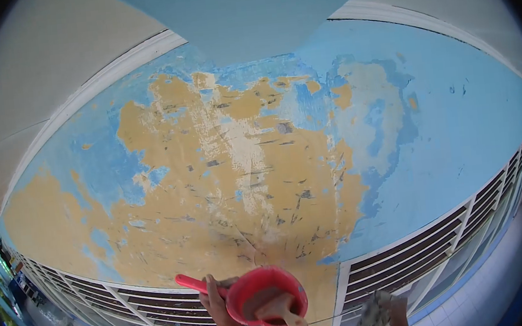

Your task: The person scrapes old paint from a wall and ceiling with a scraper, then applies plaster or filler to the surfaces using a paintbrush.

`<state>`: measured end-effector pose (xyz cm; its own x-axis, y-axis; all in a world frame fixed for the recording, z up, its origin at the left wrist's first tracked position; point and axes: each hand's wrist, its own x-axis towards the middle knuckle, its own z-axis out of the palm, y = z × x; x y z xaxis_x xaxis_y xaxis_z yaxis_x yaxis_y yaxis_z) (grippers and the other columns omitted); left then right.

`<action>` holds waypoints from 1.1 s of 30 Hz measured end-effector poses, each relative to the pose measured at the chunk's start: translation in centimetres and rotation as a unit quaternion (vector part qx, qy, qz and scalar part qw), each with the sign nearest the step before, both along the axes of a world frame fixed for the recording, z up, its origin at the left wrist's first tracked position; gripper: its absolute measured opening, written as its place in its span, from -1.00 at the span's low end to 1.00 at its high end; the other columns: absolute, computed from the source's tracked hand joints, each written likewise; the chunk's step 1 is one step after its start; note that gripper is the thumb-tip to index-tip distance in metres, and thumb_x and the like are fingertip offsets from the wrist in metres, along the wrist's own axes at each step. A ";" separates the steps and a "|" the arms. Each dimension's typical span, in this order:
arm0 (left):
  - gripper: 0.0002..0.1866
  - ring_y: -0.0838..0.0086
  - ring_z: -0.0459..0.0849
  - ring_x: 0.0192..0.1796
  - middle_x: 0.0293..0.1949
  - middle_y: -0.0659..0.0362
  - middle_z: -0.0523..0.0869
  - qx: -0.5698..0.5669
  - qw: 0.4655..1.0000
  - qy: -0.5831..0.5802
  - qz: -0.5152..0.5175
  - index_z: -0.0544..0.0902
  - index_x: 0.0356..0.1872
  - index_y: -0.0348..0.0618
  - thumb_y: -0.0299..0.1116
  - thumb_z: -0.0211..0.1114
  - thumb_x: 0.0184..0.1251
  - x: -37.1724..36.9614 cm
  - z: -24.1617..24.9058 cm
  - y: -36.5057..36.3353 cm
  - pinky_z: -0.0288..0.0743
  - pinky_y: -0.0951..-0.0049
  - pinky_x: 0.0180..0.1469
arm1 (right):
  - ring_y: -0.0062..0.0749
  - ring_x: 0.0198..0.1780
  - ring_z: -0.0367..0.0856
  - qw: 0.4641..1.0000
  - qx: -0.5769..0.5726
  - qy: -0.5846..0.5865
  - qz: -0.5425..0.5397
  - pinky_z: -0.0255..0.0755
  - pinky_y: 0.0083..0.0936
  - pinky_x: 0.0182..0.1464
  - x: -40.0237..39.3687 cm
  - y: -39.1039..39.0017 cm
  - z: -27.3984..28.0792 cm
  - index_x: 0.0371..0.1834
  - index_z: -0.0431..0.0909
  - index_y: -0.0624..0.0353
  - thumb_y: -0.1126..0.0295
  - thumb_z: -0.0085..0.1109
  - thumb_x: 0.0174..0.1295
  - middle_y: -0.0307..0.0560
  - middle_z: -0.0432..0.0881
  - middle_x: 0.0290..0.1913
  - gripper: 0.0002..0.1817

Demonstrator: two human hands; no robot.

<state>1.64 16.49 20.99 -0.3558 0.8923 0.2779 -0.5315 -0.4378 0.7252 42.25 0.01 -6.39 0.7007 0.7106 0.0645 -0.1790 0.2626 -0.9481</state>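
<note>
Near the bottom centre, my left hand (214, 301) is closed around the handle side of a red plastic dipper (235, 294). Inside the dipper, greyish material shows and a pale-handled tool (281, 309) leans over its rim. To the right, my right hand (397, 308) is closed on a flat tool (371, 317) smeared with grey and white. The flat tool is apart from the dipper. Ahead stands a wall (301, 190) with peeled blue paint, exposed yellowish patches and pale streaks.
White slatted louvres (407, 246) run along the lower right of the wall, with more louvres (142, 303) at the lower left. A blue beam (259, 12) juts out overhead. Tiled floor (457, 307) shows at the lower right.
</note>
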 end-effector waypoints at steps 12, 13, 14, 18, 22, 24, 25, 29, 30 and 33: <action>-0.54 0.37 0.59 -0.47 -0.58 0.17 0.56 -0.233 0.961 0.014 -0.147 0.45 -0.35 -0.07 0.09 -0.02 0.65 2.0 -13.5 -5.9 0.66 0.24 -0.13 | -0.26 -0.23 0.66 0.990 -0.090 0.104 0.041 0.55 -0.26 -0.16 -4.9 1.8 -6.7 -0.19 0.66 0.23 0.40 0.31 0.18 -0.07 0.72 -0.20 -0.81; -0.59 0.47 0.50 -0.53 -0.56 0.25 0.52 -0.278 0.949 -0.028 -0.148 0.50 -0.28 -0.03 0.08 0.04 0.63 2.4 -14.5 -6.2 0.52 0.38 -0.34 | -0.24 -0.22 0.64 0.989 -0.086 0.114 0.039 0.53 -0.24 -0.11 -5.1 1.9 -6.3 -0.18 0.64 0.21 0.41 0.33 0.12 -0.07 0.71 -0.20 -0.79; -0.63 0.57 0.40 -0.59 -0.53 0.33 0.49 -0.322 0.933 -0.069 -0.148 0.56 -0.22 0.01 0.08 0.10 0.60 2.4 -15.9 -6.6 0.38 0.51 -0.54 | -0.24 -0.22 0.64 0.989 -0.089 0.113 0.036 0.53 -0.24 -0.11 -5.2 1.3 -5.7 -0.18 0.64 0.21 0.41 0.33 0.12 -0.07 0.71 -0.20 -0.79; -0.53 0.57 0.39 -0.54 -0.58 0.37 0.44 -0.331 0.932 -0.054 -0.137 0.51 -0.41 0.10 0.19 -0.01 0.61 3.0 -19.2 -6.9 0.36 0.52 -0.50 | -0.01 0.02 0.57 0.799 -0.208 -0.563 0.032 0.26 -0.13 0.16 -5.8 -0.2 -6.8 0.05 0.68 -0.11 0.52 0.44 -0.18 -0.11 0.72 -0.02 -0.41; -0.57 0.60 0.36 -0.54 -0.57 0.39 0.40 -0.320 0.924 -0.048 -0.203 0.50 -0.38 0.12 0.16 0.01 0.62 3.1 -18.5 -7.8 0.35 0.53 -0.49 | 0.11 0.10 0.60 0.828 -0.210 -0.519 0.013 0.35 -0.06 0.16 -6.3 -1.0 -8.9 0.06 0.68 -0.03 0.60 0.37 -0.05 -0.03 0.71 0.05 -0.48; -0.63 0.64 0.30 -0.56 -0.59 0.41 0.36 -0.325 0.921 -0.062 -0.206 0.51 -0.33 0.12 0.09 0.04 0.64 3.1 -21.0 -7.2 0.32 0.57 -0.49 | 0.13 0.13 0.62 0.896 -0.183 -0.403 0.049 0.46 0.03 0.17 -6.1 -1.6 -7.8 0.16 0.60 0.08 0.58 0.30 0.06 0.03 0.69 0.08 -0.49; -0.63 0.64 0.30 -0.56 -0.59 0.41 0.36 -0.327 0.919 -0.062 -0.210 0.51 -0.33 0.12 0.09 0.04 0.64 3.5 -20.9 -7.3 0.32 0.57 -0.49 | 0.13 0.13 0.62 0.895 -0.187 -0.403 0.045 0.46 0.03 0.17 -6.4 -1.2 -6.3 0.16 0.60 0.08 0.58 0.30 0.06 0.03 0.69 0.08 -0.49; -0.66 0.62 0.33 -0.57 -0.62 0.39 0.36 -0.233 0.934 -0.085 -0.256 0.52 -0.28 0.04 0.02 0.04 0.65 4.5 -21.4 -7.5 0.36 0.52 -0.41 | 0.08 0.16 0.64 0.880 0.080 0.468 -0.004 0.52 0.13 0.22 -7.0 0.0 -2.4 0.23 0.51 0.22 0.50 0.20 0.18 0.07 0.65 0.12 -0.52; -0.63 0.58 0.36 -0.57 -0.64 0.37 0.36 -0.233 0.929 -0.072 -0.278 0.53 -0.26 -0.01 0.03 0.04 0.65 4.2 -22.1 -7.2 0.43 0.45 -0.31 | 0.05 0.16 0.63 0.877 0.101 0.469 -0.016 0.51 0.15 0.25 -7.3 0.0 -1.1 0.25 0.48 0.25 0.48 0.17 0.21 0.08 0.63 0.13 -0.52; -0.54 0.46 0.47 -0.54 -0.69 0.30 0.35 -0.232 0.907 -0.030 -0.350 0.53 -0.21 -0.16 0.07 0.02 0.64 4.0 -23.9 -7.0 0.64 0.23 -0.02 | 0.00 0.19 0.63 0.874 0.140 0.466 -0.024 0.49 0.08 0.30 -8.3 0.0 3.3 0.25 0.47 0.26 0.50 0.14 0.25 0.07 0.64 0.14 -0.55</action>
<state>5.61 9.51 -2.87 0.3411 0.9212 -0.1871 -0.6055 0.3676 0.7059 33.97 -0.04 -3.11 0.5700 0.7270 -0.3829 -0.8212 0.4884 -0.2951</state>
